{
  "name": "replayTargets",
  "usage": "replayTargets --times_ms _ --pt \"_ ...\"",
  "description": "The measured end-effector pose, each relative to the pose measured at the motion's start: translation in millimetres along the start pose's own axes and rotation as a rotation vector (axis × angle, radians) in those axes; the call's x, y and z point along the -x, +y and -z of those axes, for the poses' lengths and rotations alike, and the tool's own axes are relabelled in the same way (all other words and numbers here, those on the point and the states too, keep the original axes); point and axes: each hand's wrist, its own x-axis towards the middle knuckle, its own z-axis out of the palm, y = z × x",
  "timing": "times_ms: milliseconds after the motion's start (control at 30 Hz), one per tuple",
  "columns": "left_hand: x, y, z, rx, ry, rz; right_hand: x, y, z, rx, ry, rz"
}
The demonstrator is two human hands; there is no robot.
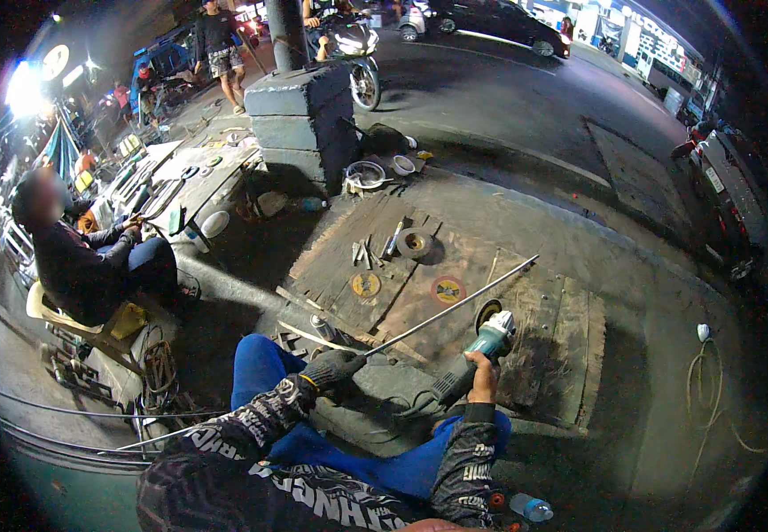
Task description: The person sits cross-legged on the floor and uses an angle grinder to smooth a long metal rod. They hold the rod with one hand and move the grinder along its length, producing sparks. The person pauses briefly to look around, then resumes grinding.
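My left hand (332, 367), in a dark knitted glove, is closed around a long thin metal rod (455, 305). The rod slants up to the right over a low wooden board (401, 301), and its far end passes above the grinder. My right hand (483, 381), bare, grips a teal and grey angle grinder (490, 338) by its body. Its disc (488, 311) is close to the rod; whether they touch, I cannot tell. On the board lie a yellow disc (365, 285), a red-rimmed disc (448, 290), a thick round ring (415, 243) and several short metal pieces (366, 254).
A person sits on a chair (91, 328) at the left, beside a low table of tools (171, 191). Behind the board stands a concrete block (300, 124) with a post. A cable (707, 399) lies at right, a plastic bottle (531, 507) near my right elbow. Beyond is a road with vehicles.
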Motion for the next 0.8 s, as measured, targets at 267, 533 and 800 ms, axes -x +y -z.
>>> replayTargets --times_ms 267,533,800 --pt "11.6 48.8 10.7 -0.203 0.166 0.061 -44.7 -5.4 0.2 -0.026 -0.138 -0.084" --pt "35.0 47.5 26.7 -0.148 0.089 0.094 -32.4 -15.1 -16.4 -0.023 -0.180 -0.060" --pt "34.8 32.3 15.6 -0.187 0.141 0.082 -16.0 -23.3 -34.3 0.069 -0.055 -0.008"
